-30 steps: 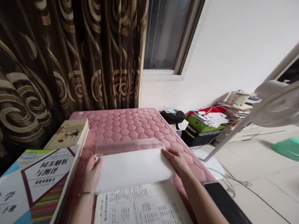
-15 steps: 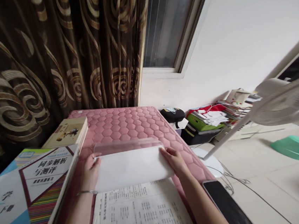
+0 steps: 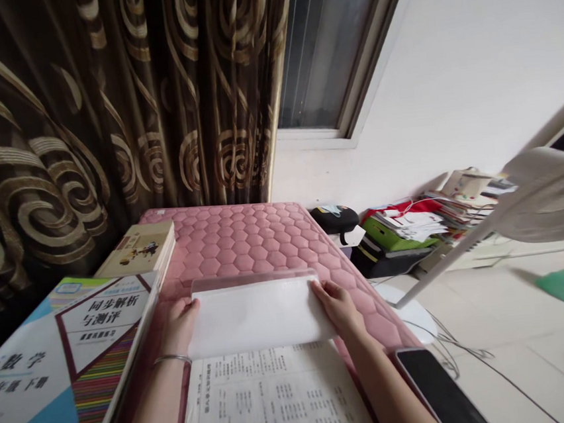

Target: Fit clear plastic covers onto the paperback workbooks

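Note:
A clear plastic book cover (image 3: pixel 253 278) lies over a blank white sheet (image 3: pixel 262 313), with a narrow see-through strip showing past the sheet's far edge. My left hand (image 3: pixel 185 314) pinches its left edge between thumb and fingers. At the right edge, my right hand (image 3: pixel 334 299) grips it the same way. Below the white sheet, towards me, a printed page (image 3: pixel 275 398) of an open book faces up between my forearms. Whether the white sheet belongs to that book cannot be told.
Thick workbooks (image 3: pixel 108 328) and a beige book stack (image 3: pixel 140 245) are at left on the pink quilted surface (image 3: pixel 245 241). A dark-screened phone (image 3: pixel 441 389) lies by my right forearm. Beyond stand a white fan (image 3: pixel 535 200), cables and piled papers (image 3: pixel 408 226).
The see-through strip past the white sheet has become narrower while both hands keep hold of the cover's sides. The whole view has shifted slightly.

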`<state>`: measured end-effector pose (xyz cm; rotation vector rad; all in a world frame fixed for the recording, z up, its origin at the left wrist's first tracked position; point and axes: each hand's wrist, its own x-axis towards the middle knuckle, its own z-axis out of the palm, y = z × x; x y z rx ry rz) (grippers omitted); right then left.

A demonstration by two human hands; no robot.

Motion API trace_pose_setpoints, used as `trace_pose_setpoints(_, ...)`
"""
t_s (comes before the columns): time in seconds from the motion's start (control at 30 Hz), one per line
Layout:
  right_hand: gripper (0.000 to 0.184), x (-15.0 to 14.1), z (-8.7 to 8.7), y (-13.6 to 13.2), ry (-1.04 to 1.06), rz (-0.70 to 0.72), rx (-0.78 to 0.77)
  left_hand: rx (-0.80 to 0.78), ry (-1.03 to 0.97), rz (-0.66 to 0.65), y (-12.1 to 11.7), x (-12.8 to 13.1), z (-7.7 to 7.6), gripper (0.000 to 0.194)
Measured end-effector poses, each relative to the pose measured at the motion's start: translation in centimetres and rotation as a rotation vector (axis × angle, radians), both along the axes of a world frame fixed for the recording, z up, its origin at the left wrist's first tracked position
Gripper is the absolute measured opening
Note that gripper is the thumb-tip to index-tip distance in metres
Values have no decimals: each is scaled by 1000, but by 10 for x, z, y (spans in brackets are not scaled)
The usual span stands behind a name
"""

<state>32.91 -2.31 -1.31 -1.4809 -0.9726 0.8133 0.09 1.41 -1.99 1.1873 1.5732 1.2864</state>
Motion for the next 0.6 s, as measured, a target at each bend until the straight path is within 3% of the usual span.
trace_pose_setpoints(0.3,48,4,-11,2,-182,9,-160,-86,166,-16,2,0,-5,26)
trace_pose_setpoints(0.47,48,3,-12,3,-214,-30,-115,-170,131,-111,1,0,0,28)
trace_pose_setpoints(0.6,47,0,-9,3,-216,-28,-107,-167,126,-107,-2,3,-2,29)
